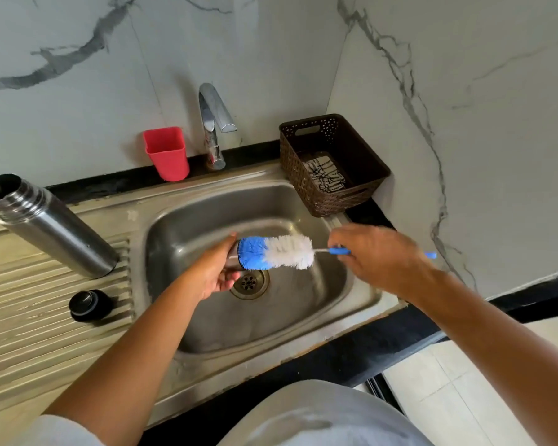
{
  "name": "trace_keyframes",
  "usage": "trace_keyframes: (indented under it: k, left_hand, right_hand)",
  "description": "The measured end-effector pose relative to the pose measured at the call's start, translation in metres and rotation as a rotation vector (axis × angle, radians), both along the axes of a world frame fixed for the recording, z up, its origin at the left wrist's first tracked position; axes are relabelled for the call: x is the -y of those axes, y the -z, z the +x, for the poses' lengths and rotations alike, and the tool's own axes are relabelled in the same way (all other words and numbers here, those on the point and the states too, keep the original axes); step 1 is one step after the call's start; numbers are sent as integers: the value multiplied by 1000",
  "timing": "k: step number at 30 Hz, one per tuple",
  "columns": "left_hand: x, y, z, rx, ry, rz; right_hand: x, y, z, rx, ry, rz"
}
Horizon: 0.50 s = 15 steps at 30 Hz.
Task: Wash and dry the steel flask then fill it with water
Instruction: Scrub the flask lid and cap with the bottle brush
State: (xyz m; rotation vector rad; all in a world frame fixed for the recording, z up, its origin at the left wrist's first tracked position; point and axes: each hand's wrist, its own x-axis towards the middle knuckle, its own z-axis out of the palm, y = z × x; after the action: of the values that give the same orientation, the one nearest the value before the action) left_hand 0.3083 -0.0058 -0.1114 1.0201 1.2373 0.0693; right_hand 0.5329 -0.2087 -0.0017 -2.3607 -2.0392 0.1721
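Note:
The steel flask (pixel 50 225) stands uncapped on the ribbed drainboard (pixel 29 317) left of the sink. A black stopper (pixel 89 304) lies on the drainboard near its base. Over the basin, my left hand (pixel 215 268) grips a small steel cup-like lid (pixel 234 257), mostly hidden by my fingers. My right hand (pixel 377 255) holds the blue handle of a bottle brush (pixel 277 252), whose blue and white bristle head touches the lid's opening.
A steel sink (pixel 351 297) with a round drain (pixel 249 283) sits below a chrome tap (pixel 212 123) with no water running. A red cup (pixel 167 153) stands behind the sink, and a brown basket (pixel 332 164) holding a patterned cloth sits at the back right. Marble walls enclose the corner.

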Motion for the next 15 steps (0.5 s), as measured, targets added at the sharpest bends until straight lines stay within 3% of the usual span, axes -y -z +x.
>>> trace_keyframes:
  k: [1,3,5,7,8,10,12,14,15]
  left_hand:
    - [2,2,0,-43,32,-33]
    - [6,1,0,-89,101,-79]
    - [7,1,-1,-89,131,-106]
    - [4,2,-1,-57,64,-90]
    - [1,4,-1,-27,2,-57]
    - [-5,3,-2,73,-78,14]
    - [-12,0,-3,238,-79,25]
    - [-17,-2,-6,402,-98,-53]
    - [-18,-2,-6,437,-124,-98]
  right_hand:
    - [-5,-1,3,246,-77,140]
    - [-13,-1,8,486,-162,416]
    - [-17,1,10,481,-170,555]
    - [-14,6,9,391,-151,468]
    - [-11,11,9,244,-89,327]
    - [-4,24,11,-295,151,-16]
    - [3,35,14,-800,414,-233]
    - [5,34,13,-1015,518,-288]
    - [4,31,13,-981,479,-256]
